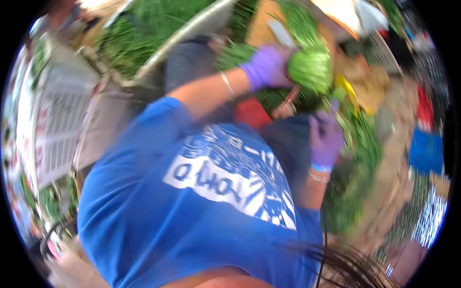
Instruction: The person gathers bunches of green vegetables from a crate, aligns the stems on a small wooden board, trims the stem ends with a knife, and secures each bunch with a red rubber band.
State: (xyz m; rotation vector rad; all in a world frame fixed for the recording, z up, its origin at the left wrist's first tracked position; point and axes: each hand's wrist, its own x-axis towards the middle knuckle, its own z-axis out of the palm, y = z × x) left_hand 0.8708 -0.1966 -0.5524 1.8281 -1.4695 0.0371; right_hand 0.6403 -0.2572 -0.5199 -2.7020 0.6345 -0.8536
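Observation:
A bunch of long green stalks [311, 69] lies over a tan board, its thick pale-green end toward me. My left hand [271, 67], in a purple glove, is closed at the left side of this bunch; blur hides part of the fingers. Just below and to the right of the bunch, my right hand [326, 132], also gloved in purple, has its thumb and fingers apart, close to loose greens [357, 144]. I make out nothing held in it. Beyond my left hand, a flat grey piece [281, 33] rests on the tan board [261, 24].
Large white sacks [62, 110] stand at the left, and a pale-rimmed container [187, 33] full of greens is at the upper left. A yellow strip [348, 91] lies right of the bunch. Farther right are a blue object [426, 149] and a red one [424, 108].

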